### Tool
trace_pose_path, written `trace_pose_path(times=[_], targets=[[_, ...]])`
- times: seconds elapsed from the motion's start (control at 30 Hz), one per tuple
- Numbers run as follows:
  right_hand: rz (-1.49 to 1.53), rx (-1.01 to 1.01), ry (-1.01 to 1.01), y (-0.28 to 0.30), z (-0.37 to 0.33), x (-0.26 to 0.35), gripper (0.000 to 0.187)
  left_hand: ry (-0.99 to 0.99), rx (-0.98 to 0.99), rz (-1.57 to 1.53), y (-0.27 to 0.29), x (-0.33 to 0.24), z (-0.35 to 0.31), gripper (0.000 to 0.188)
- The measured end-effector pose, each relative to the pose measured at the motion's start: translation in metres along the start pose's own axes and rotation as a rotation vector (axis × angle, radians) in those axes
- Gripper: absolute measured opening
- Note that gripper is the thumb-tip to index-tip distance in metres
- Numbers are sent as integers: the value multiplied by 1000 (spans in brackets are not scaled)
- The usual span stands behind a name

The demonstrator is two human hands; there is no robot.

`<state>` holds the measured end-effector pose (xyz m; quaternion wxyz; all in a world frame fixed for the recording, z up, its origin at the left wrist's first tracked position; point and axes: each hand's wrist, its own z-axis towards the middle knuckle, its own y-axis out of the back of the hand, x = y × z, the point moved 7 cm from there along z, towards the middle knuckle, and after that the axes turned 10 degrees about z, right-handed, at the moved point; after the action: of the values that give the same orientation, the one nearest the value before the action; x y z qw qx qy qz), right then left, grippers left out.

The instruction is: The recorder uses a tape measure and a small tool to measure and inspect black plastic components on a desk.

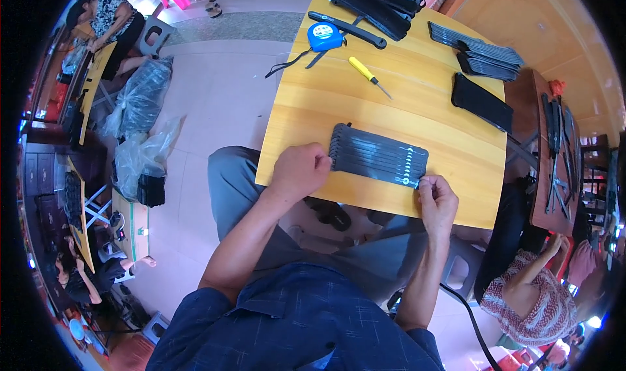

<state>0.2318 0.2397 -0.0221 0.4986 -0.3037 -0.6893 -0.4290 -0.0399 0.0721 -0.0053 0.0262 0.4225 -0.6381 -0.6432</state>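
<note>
In front of me on the wooden table (313, 110) lies a row of dark, glossy flat strips (375, 152), overlapping like a fan. Each strip carries a small white mark near its right end, and the left ends are looped or folded. My right hand (438, 200) pinches the near right corner of the row between thumb and fingers. At the left end, my left hand (301, 170) is closed with its fingers curled against the strips; its fingertips are hidden, so what it holds cannot be made out.
Farther back lie a yellow screwdriver (370, 77), a blue tape measure (325, 37), a long black strap (349, 29) and black pouches (375, 9). More strip bundles (479, 50) and a black pouch (482, 102) lie at right. People work at side tables; plastic-wrapped bundles (140, 97) stand on the floor.
</note>
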Motion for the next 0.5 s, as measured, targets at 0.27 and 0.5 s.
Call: trace_pose_path(times=[0.27,0.5], targets=[[-47,-29,9,1,0,1,16,10,14,2,-1,-1,1,20],[-42,-84,-6,5,0,1,12,-11,-60,-23,-5,-2,0,19]])
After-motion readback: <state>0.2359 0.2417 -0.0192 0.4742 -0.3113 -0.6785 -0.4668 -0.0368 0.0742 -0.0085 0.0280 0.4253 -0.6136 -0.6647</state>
